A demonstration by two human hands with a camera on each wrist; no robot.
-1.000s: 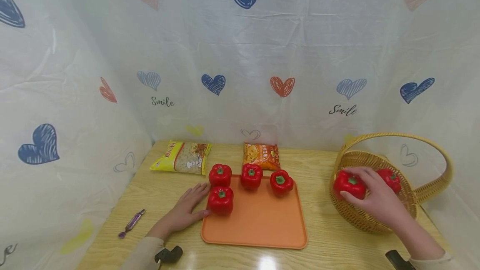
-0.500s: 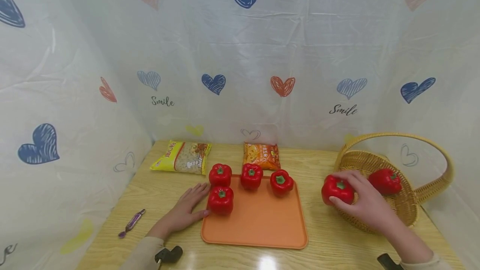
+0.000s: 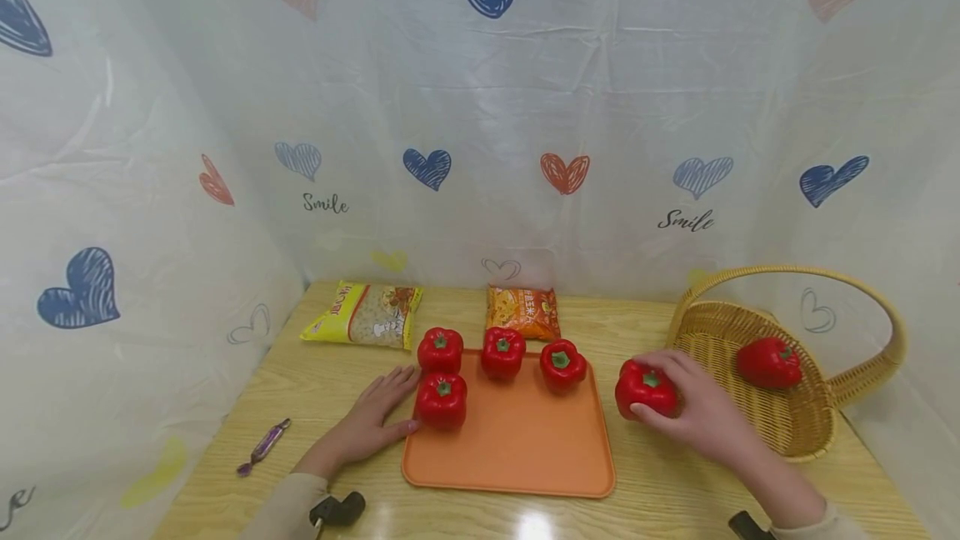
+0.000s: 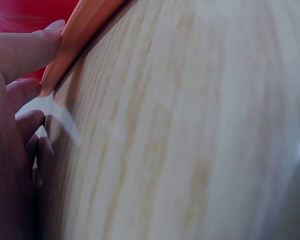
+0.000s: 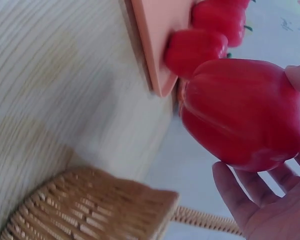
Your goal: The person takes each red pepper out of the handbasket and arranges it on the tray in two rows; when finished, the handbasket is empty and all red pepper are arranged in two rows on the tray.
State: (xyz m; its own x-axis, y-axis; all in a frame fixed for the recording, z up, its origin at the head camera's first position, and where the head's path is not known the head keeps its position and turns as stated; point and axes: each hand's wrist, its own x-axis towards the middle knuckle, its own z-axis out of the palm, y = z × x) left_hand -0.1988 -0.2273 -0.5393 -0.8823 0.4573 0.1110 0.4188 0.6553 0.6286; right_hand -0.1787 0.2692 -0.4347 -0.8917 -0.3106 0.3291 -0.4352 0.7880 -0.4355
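Observation:
My right hand (image 3: 697, 407) grips a red bell pepper (image 3: 647, 390) between thumb and fingers, over the table between the basket and the tray. In the right wrist view the held bell pepper (image 5: 245, 112) hangs above the wood. My left hand (image 3: 375, 415) lies with extended fingers at the left edge of the orange tray (image 3: 525, 448), its thumb and fingertips against the rim in the left wrist view. Several red bell peppers stand on the tray: a near-left one (image 3: 441, 401), a back-left one (image 3: 440, 350), a back-middle one (image 3: 503, 353) and a right one (image 3: 562, 365).
A wicker basket (image 3: 780, 432) with a tall handle stands at the right, one red pepper (image 3: 769, 362) lying inside. Behind the tray lie a yellow food bag (image 3: 367, 315) and an orange snack bag (image 3: 525, 312). A purple wrapped candy (image 3: 264, 446) rests at the left.
My right hand has carried the bell pepper leftward from over the basket to over the table beside the tray. My left hand has stayed at the tray's edge.

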